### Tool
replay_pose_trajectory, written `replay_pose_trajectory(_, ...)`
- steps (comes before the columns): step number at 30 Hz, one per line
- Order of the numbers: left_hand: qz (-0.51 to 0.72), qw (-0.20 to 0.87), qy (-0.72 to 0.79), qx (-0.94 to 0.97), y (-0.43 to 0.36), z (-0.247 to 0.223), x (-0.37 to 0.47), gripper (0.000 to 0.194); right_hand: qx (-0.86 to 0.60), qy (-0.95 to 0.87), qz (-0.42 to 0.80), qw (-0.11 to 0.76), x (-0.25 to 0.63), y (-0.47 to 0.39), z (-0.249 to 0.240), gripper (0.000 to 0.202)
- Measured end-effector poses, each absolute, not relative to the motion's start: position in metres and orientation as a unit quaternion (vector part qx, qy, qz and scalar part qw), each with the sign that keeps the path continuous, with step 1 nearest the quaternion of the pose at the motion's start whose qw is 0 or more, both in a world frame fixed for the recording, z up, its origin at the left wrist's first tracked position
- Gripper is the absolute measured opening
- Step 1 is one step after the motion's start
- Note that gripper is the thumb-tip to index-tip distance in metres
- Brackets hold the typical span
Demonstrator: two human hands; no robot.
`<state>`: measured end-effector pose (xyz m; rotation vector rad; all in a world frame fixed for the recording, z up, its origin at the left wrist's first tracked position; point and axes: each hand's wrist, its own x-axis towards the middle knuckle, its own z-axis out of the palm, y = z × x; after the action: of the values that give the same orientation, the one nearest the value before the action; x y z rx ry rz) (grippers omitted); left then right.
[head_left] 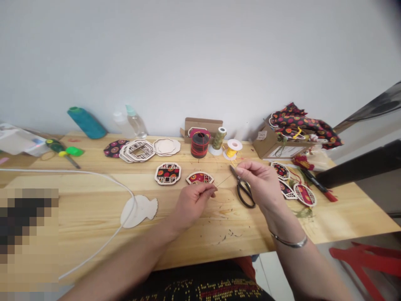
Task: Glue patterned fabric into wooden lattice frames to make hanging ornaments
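Note:
A thin thread [224,180] runs taut between my two hands over the wooden table. My left hand [192,202] pinches one end of it between thumb and fingers. Higher and to the right, my right hand [261,182] pinches the other end, with a silver bangle on the wrist. Black-handled scissors [242,193] lie just beside and partly behind my right hand. Behind my left hand rests a fan-shaped ornament [199,177] of pale wood over patterned fabric, its lower part covered by the hand. Left of it lies an octagonal ornament [168,174].
Thread spools [199,146] and a small cardboard box [203,125] stand at the back. Wooden cut-outs [139,150] are stacked left of them. A fabric-filled carton [278,144] and finished ornaments [304,194] are at right. A white cable [94,172] crosses a fish-shaped board [139,212].

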<state>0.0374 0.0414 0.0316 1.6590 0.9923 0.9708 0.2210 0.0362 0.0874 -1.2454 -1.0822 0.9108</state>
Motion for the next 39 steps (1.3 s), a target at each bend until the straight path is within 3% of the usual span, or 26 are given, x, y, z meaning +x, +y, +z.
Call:
replay_pose_trajectory(4,0.488,0.304,0.434,0.693,0.041,0.036,0.036,0.025,-0.539,-0.464,0.352,0.609,0.228,0.039,0.101,0.011)
replay_pose_trajectory(6,0.525,0.292,0.441,0.667,0.04,0.04,0.035,0.024,-0.545,-0.472,0.329,0.61,0.23,0.041,0.104,0.011)
replay_pose_trajectory(8,0.508,0.393,0.436,0.63,0.038,0.044,0.034,0.017,-0.551,-0.49,0.302,0.604,0.229,0.043,0.103,0.012)
replay_pose_trajectory(12,0.32,0.714,0.355,0.512,0.035,0.049,0.033,0.026,-0.56,-0.542,0.252,0.574,0.222,0.045,0.097,0.01)
replay_pose_trajectory(14,0.26,0.797,0.304,0.452,0.035,0.05,0.033,0.031,-0.552,-0.586,0.218,0.551,0.216,0.041,0.092,0.009)
replay_pose_trajectory(17,0.245,0.84,0.287,0.39,0.036,0.05,0.034,0.036,-0.522,-0.672,0.154,0.503,0.205,0.031,0.085,0.011)
replay_pose_trajectory(26,0.308,0.848,0.325,0.282,0.041,0.043,0.039,0.032,-0.428,-0.831,0.001,0.356,0.193,-0.003,0.063,0.019)
replay_pose_trajectory(39,0.386,0.778,0.382,0.315,0.046,0.04,0.04,0.032,-0.405,-0.868,0.062,0.281,0.192,-0.024,0.047,0.018)
